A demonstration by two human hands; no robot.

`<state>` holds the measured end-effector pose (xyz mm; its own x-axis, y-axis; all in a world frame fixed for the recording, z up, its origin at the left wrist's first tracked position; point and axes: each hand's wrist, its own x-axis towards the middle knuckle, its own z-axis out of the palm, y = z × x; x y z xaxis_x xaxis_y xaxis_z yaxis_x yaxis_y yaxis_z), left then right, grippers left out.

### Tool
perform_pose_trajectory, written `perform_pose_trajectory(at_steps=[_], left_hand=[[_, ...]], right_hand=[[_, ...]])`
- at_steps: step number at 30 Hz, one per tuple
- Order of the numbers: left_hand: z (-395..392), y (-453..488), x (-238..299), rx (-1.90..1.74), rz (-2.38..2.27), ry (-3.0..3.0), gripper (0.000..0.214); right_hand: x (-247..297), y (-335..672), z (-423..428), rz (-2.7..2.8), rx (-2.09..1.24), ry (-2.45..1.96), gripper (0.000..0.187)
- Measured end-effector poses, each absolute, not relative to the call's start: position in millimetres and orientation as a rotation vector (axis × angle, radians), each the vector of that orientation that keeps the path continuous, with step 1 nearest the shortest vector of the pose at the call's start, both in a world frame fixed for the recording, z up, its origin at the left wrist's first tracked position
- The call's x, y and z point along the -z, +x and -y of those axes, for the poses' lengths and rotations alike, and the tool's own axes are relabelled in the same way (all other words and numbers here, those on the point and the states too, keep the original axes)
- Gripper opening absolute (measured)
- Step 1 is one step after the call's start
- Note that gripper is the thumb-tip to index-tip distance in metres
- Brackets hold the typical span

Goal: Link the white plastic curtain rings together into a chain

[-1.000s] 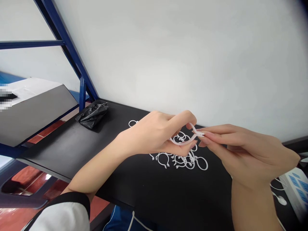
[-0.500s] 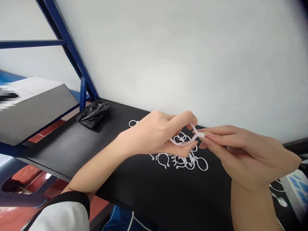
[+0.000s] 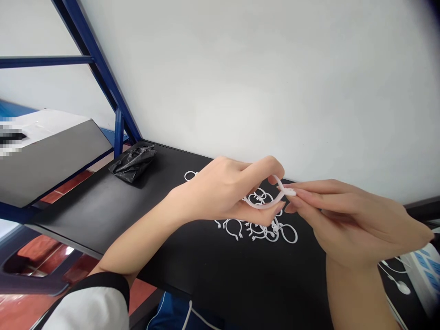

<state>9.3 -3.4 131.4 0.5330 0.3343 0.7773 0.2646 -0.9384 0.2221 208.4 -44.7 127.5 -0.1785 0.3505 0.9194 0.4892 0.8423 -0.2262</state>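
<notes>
Between my hands is a white plastic ring (image 3: 264,205) with a clasp, like a shower curtain ring. My left hand (image 3: 237,190) curls around its loop, thumb below and forefinger above. The fingertips of my right hand (image 3: 347,215) pinch the clasp end, where the two ends of the ring meet; the fingers partly hide it. Below and behind my left hand, several more white rings (image 3: 261,229) lie in a loose pile on the black table (image 3: 220,275). Some of them stand open at their clasps. One ring (image 3: 189,175) lies apart, partly covered by my left hand.
A crumpled black plastic bag (image 3: 134,164) lies at the table's far left. A white wall (image 3: 240,82) rises behind the table. Blue metal framing (image 3: 99,68) stands on the left. White earphones (image 3: 400,286) and a white-and-blue box (image 3: 424,270) are at the right.
Both hands keep their grip on the ring. My right fingers have shifted very slightly at the clasp, and its ends look closer together. The pile has not moved.
</notes>
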Motion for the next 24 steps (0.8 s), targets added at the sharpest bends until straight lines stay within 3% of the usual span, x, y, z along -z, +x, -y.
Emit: perform_pose_trajectory(at_steps=[24], left_hand=[[4.0, 11.6, -130.1, -1.438, -0.505, 2.650, 0.016]], right_hand=[[-124.9, 211.2, 41.8, 1.808, 0.086, -0.610, 0.049]])
